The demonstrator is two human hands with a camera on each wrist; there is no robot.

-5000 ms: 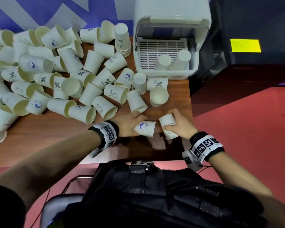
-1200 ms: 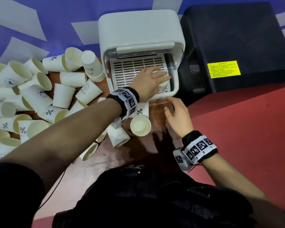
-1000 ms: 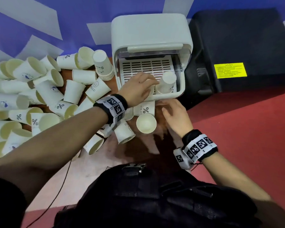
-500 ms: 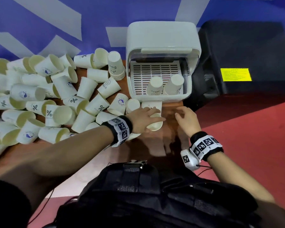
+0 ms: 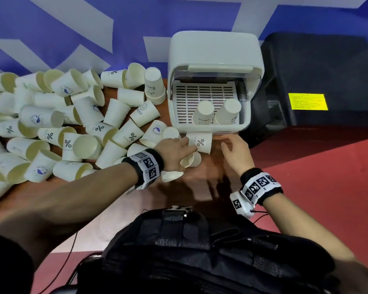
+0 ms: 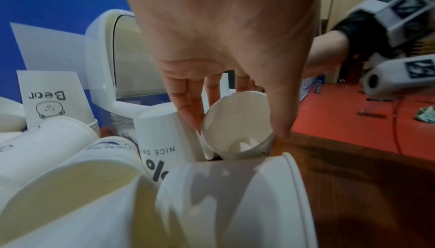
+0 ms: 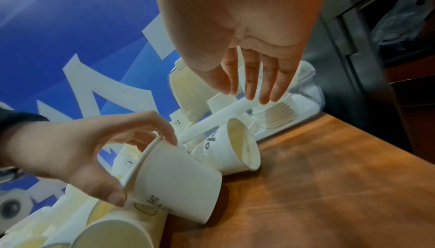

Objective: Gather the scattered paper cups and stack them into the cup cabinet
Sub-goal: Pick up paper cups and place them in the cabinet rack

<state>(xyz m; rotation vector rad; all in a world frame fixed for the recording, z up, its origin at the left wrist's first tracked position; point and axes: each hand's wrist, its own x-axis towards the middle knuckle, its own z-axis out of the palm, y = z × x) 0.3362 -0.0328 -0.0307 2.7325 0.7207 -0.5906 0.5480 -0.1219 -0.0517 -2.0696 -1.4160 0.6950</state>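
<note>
At the frame's centre the left hand (image 5: 174, 150) curls its fingers (image 7: 164, 131) round a tipped paper cup (image 7: 174, 183) on the tabletop (image 7: 329, 187), just below the white cup cabinet (image 5: 212, 81), while the right hand (image 5: 236, 151) hovers alongside, fingers loosely spread, holding nothing.

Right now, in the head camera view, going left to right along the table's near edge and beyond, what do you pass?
Scattered paper cups → left hand, gripping a tilted cup → percent-sign cup → right hand, open → black unit with a yellow label.
</note>
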